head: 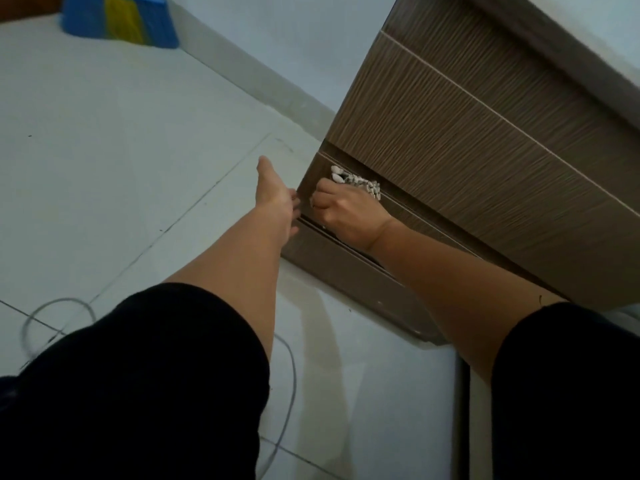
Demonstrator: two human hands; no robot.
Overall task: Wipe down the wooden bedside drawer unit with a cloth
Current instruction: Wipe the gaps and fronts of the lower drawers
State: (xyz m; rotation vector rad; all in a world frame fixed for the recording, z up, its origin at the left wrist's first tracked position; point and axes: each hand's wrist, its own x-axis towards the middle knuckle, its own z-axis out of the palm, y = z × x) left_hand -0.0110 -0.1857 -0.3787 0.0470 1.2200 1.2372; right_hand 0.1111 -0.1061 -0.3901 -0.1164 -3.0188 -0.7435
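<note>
The wooden bedside drawer unit (467, 140) fills the upper right, its brown grained drawer fronts tilted in view. My right hand (343, 211) grips a white nubby cloth (356, 183) and holds it against the lower drawer front near the unit's left edge. My left hand (277, 199) is at the unit's left corner, thumb stretched out over the floor, fingers curled round the edge of the lower drawer. The fingertips are hidden behind the edge.
White tiled floor (121, 150) spreads to the left. A blue and yellow object (121, 19) lies at the top left by the wall's skirting. A thin grey cable (287, 368) loops over the floor near my knees. Black sleeves cover my upper arms.
</note>
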